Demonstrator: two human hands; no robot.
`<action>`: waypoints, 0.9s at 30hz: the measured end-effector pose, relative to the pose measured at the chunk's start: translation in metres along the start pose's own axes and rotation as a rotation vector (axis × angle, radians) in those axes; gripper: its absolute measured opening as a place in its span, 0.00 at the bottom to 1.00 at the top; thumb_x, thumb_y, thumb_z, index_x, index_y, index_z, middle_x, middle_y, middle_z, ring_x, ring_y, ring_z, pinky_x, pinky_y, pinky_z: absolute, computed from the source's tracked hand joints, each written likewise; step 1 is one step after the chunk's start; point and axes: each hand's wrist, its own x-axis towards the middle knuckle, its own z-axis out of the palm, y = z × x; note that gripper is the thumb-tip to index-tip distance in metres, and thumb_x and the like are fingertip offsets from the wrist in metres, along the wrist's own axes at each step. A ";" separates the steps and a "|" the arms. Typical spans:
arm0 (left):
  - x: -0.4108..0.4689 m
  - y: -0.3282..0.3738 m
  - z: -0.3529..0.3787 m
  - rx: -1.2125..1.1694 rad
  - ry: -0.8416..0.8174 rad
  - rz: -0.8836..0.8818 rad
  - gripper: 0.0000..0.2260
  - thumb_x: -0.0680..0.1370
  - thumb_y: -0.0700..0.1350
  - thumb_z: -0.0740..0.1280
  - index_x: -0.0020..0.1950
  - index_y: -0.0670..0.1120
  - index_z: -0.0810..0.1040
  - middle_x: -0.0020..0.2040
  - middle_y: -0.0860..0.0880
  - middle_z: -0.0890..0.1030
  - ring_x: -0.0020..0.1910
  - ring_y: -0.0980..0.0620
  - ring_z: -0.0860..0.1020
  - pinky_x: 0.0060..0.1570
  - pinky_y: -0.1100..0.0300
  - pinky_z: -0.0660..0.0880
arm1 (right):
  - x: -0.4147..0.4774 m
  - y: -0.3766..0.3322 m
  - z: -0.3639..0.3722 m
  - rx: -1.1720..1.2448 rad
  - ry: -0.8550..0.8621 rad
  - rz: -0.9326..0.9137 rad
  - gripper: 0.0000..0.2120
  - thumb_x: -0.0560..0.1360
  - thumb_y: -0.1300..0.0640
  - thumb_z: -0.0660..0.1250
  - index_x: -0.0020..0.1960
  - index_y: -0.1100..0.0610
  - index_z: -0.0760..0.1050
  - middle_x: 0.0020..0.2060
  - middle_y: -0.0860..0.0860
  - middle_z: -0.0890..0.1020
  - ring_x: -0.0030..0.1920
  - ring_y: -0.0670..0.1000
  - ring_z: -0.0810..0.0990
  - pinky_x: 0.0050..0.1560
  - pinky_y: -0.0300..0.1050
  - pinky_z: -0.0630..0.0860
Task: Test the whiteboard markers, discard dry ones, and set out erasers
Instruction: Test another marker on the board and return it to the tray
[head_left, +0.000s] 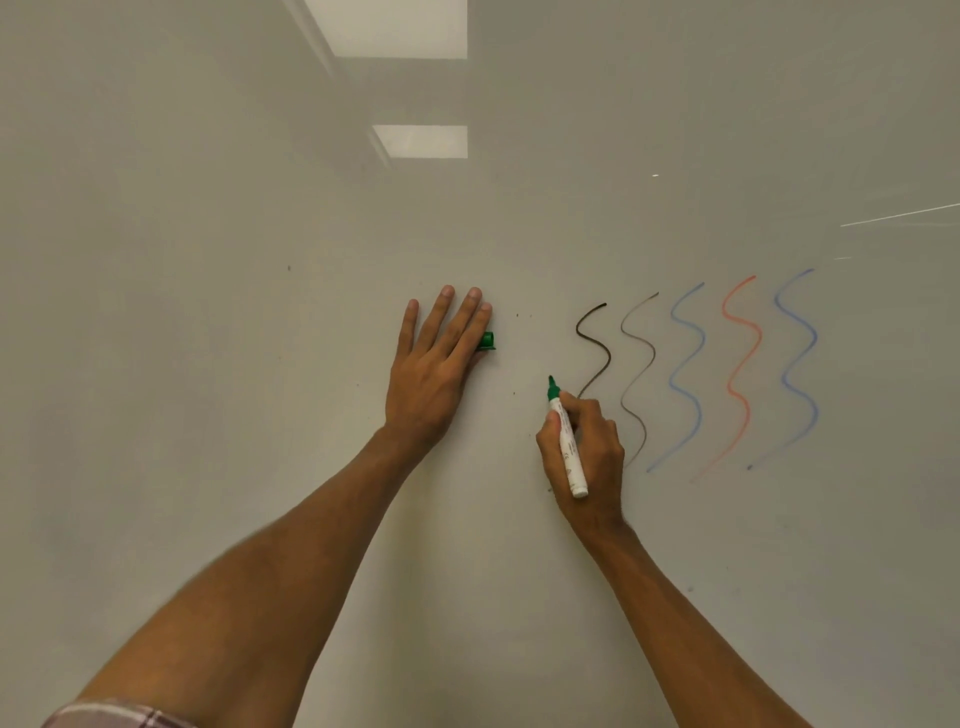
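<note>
- Left hand (434, 364) lies flat on the whiteboard (208, 260) near its middle, with fingers straight and slightly spread.
- A green cap (487, 341) peeks out beside its index finger.
- Right hand (592, 447) grips the green marker (569, 441), tip up against the board.
- 5 wavy lines (703, 340) stand just right of it.

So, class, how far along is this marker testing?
Done: five wavy lines on the whiteboard, two dark, two blue, one red. In hand: the right hand grips an uncapped green marker, no green line yet; its cap pokes from under the flat left hand. Left: discarding and erasers; none in view.
</note>
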 end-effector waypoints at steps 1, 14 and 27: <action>0.000 0.000 0.000 -0.002 0.003 -0.003 0.20 0.84 0.47 0.57 0.76 0.42 0.64 0.76 0.44 0.64 0.76 0.42 0.60 0.74 0.39 0.55 | -0.004 -0.002 0.000 0.001 0.008 0.018 0.06 0.75 0.58 0.62 0.51 0.54 0.69 0.31 0.53 0.75 0.34 0.46 0.68 0.34 0.41 0.71; -0.016 0.010 -0.008 -0.042 -0.026 -0.050 0.21 0.82 0.43 0.61 0.75 0.43 0.66 0.75 0.45 0.66 0.76 0.41 0.60 0.73 0.38 0.55 | -0.074 0.006 -0.019 -0.131 -0.102 0.023 0.05 0.75 0.58 0.62 0.46 0.58 0.74 0.29 0.51 0.75 0.27 0.47 0.69 0.28 0.40 0.69; -0.184 0.075 -0.028 -0.121 -0.305 -0.070 0.21 0.81 0.44 0.57 0.75 0.43 0.67 0.77 0.46 0.63 0.76 0.42 0.59 0.72 0.37 0.57 | -0.101 0.010 -0.040 -0.229 -0.501 -0.295 0.09 0.76 0.53 0.64 0.55 0.54 0.71 0.35 0.50 0.78 0.29 0.49 0.71 0.32 0.40 0.68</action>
